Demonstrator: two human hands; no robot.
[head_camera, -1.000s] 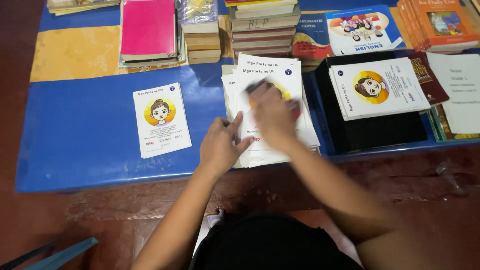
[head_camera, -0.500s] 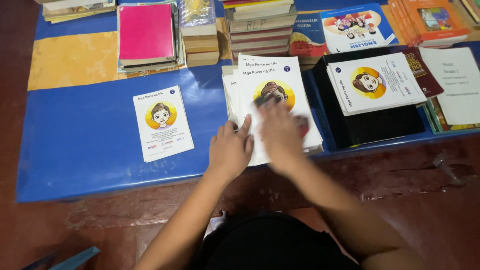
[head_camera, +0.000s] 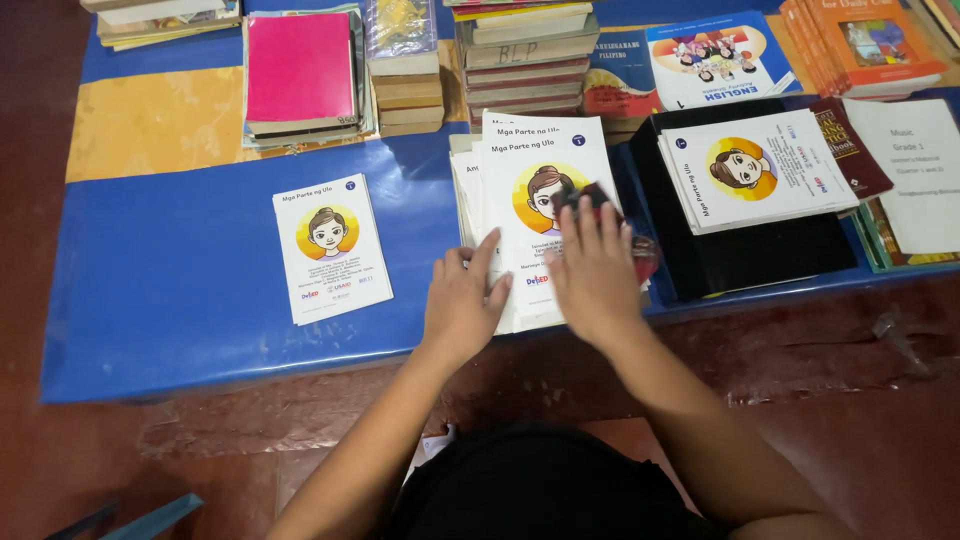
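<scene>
Both hands lie flat, fingers spread, on the stack of white booklets (head_camera: 540, 215): left hand (head_camera: 462, 300) at its left edge, right hand (head_camera: 592, 270) perhaps covering something dark. A single booklet (head_camera: 331, 247) lies left of the stack.

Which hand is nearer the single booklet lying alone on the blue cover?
Left. The left hand rests just right of the single booklet, apart from it; the right hand lies farther right.

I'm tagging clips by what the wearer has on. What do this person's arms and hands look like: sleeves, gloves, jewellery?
Both forearms are bare right up to the bottom of the picture, with no sleeves in view. The left hand and the right hand have no gloves, and no ring, watch or bracelet shows on either. The nails look short and unpainted. A dark garment covers the lap below the arms.
</scene>
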